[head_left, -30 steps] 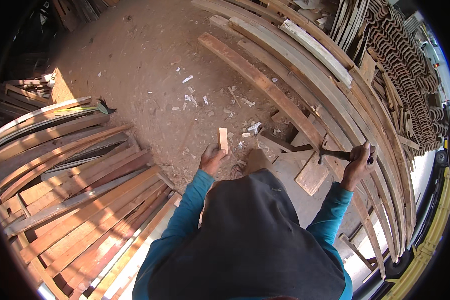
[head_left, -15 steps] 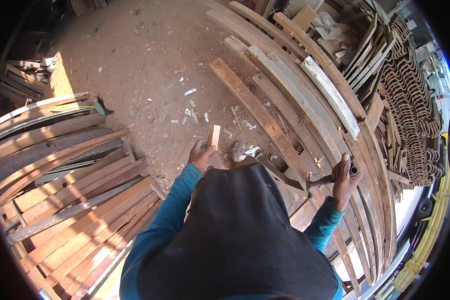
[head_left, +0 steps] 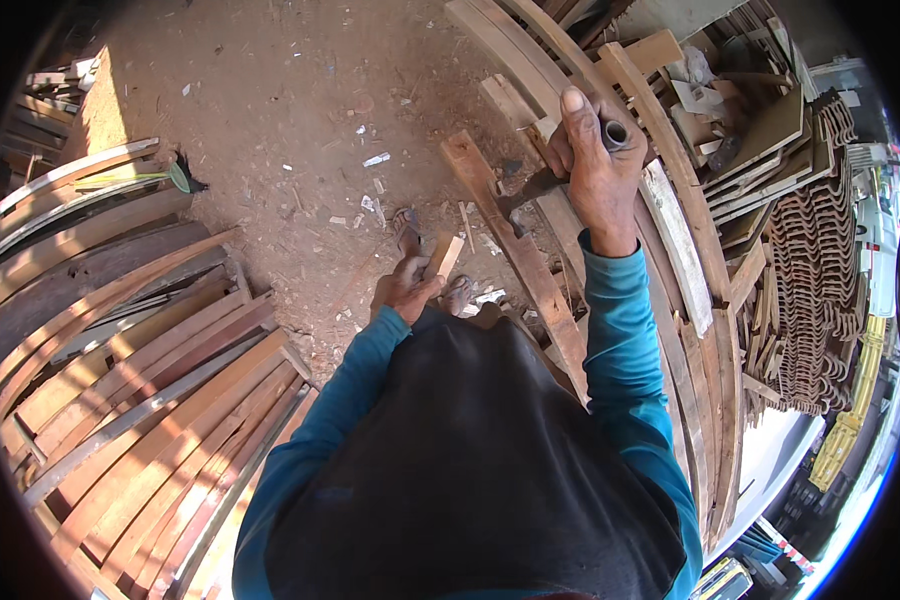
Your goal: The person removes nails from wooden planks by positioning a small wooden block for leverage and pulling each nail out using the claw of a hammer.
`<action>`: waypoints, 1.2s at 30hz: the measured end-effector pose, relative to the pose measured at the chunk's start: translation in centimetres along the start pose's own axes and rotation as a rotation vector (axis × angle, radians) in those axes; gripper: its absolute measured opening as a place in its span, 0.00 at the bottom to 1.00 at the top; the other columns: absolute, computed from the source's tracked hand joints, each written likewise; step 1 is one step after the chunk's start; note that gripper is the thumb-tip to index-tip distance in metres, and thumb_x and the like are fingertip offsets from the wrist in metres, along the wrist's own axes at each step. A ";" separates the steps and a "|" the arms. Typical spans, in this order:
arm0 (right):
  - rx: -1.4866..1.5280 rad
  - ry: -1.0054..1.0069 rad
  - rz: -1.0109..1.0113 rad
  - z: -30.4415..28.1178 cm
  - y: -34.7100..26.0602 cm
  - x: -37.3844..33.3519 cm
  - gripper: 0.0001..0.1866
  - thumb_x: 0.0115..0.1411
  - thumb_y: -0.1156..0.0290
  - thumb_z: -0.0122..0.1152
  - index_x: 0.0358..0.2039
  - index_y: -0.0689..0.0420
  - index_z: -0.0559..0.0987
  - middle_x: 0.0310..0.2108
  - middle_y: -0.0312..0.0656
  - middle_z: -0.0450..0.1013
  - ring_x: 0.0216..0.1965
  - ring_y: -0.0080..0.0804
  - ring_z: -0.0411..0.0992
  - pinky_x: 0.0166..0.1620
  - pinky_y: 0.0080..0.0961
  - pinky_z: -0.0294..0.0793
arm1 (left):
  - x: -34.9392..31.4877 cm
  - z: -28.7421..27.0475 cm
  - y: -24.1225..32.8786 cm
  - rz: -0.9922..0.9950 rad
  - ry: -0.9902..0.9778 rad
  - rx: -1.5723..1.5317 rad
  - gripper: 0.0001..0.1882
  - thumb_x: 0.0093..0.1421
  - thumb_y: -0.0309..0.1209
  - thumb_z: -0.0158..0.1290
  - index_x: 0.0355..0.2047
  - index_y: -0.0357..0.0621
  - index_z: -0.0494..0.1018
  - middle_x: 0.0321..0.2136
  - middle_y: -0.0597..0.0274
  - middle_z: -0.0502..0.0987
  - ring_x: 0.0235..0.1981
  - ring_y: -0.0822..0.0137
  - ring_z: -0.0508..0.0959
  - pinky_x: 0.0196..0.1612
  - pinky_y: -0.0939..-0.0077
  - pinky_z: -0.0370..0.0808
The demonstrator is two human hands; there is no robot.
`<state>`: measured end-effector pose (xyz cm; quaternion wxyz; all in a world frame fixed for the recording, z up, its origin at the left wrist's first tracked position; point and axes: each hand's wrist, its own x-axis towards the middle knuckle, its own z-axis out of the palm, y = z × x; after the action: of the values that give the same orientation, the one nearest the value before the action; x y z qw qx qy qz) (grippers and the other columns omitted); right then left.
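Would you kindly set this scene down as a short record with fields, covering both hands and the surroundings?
Left hand: holding a small wooden block
Right hand: closed around the handle of a hammer
Hammer head: overlaps a reddish-brown beam in view; contact cannot be told
Left side: wooden planks, piled
Right side: long timbers; stacked wavy roof tiles beyond
Ground: brown dirt with pale scraps
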<state>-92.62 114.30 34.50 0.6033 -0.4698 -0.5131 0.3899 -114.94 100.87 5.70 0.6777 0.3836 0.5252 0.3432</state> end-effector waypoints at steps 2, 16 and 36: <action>-0.041 -0.030 0.027 3.3 2.9 4.6 0.23 0.70 0.60 0.60 0.18 0.54 0.68 0.14 0.28 0.63 0.17 0.14 0.57 0.20 0.19 0.55 | 2.4 -2.1 2.1 0.063 -0.053 0.103 0.22 0.61 0.33 0.62 0.52 0.38 0.70 0.44 0.56 0.78 0.43 0.65 0.80 0.47 0.69 0.78; -0.478 -0.841 -0.019 22.0 10.5 15.7 0.20 0.65 0.65 0.65 0.19 0.57 0.70 0.14 0.34 0.62 0.15 0.25 0.59 0.20 0.27 0.59 | 14.5 -13.5 16.5 0.068 -0.340 0.274 0.23 0.62 0.35 0.52 0.55 0.37 0.70 0.48 0.47 0.75 0.54 0.55 0.74 0.58 0.62 0.69; -0.211 -1.040 -0.436 10.5 9.2 7.9 0.12 0.56 0.68 0.65 0.21 0.58 0.73 0.17 0.39 0.68 0.16 0.32 0.66 0.20 0.29 0.63 | 23.0 4.1 1.5 -0.377 -0.337 -0.343 0.33 0.59 0.51 0.63 0.51 0.32 0.76 0.42 0.47 0.82 0.44 0.56 0.83 0.50 0.69 0.81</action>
<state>-101.52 125.92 27.92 0.2878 -0.1570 -0.8637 0.3829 -106.18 120.94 -2.67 0.8618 0.2111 0.4016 0.2267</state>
